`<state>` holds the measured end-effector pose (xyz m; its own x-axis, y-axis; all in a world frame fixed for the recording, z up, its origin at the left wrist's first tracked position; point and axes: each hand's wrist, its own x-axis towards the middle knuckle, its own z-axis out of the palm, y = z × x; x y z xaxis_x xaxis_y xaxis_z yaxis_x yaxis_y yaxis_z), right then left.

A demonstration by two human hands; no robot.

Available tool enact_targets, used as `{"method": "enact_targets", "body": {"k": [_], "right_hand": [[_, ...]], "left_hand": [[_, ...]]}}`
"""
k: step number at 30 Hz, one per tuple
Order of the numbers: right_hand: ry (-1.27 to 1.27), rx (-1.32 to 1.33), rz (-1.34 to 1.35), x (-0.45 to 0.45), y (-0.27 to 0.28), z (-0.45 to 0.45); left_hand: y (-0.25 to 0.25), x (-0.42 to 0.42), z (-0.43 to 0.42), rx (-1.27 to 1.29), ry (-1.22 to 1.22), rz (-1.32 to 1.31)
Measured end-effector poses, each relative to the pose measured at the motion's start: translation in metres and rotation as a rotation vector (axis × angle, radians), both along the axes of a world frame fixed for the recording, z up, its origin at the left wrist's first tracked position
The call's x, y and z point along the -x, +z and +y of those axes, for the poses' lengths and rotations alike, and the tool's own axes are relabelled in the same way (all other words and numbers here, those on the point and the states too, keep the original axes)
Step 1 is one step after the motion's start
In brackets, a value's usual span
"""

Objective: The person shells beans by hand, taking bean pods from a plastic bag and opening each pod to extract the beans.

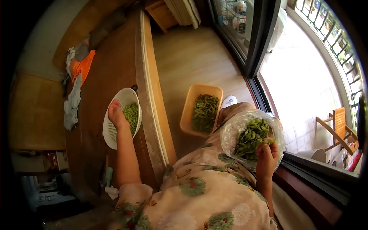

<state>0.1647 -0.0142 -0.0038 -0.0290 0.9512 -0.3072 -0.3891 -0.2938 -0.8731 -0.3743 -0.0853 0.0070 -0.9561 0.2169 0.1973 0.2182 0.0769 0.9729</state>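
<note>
Right fingers (264, 148) pinch a pod (271, 141) over the pod-filled bag (227, 132); left fingers (114, 108), grip unclear, overhang the colander (110, 138) of beans (132, 116).

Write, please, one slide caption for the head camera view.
Left hand over a white colander of shelled edamame beans, right hand pinching an edamame pod over a plastic bag.

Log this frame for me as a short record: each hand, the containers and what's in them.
left hand: over the white colander; whether it holds anything is unclear
right hand: pinching a green pod over the plastic bag
colander: on the brown surface, holding shelled green beans
plastic bag: on the lap, open, holding whole pods
orange bin: on the floor, holding a green heap
</note>
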Motion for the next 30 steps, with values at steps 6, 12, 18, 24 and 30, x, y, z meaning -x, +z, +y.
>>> {"method": "enact_targets", "body": {"k": [6,12,18,24,30], "right_hand": [[0.028,-0.001,0.003,0.006,0.0,0.001],[0.167,-0.021,-0.037,0.015,0.002,-0.003],[0.355,-0.013,-0.082,0.024,0.015,-0.011],[0.416,-0.027,-0.12,0.022,0.003,-0.012],[0.32,-0.017,-0.152,0.02,0.013,-0.006]], "left_hand": [[0.031,-0.068,0.019,-0.11,-0.149,0.186],[0.014,-0.245,0.051,-0.041,-1.007,-0.055],[0.017,-0.326,0.051,0.369,-1.619,0.113],[-0.005,-0.334,0.047,0.303,-1.555,0.186],[-0.008,-0.306,0.05,0.28,-1.241,-0.375]]}}
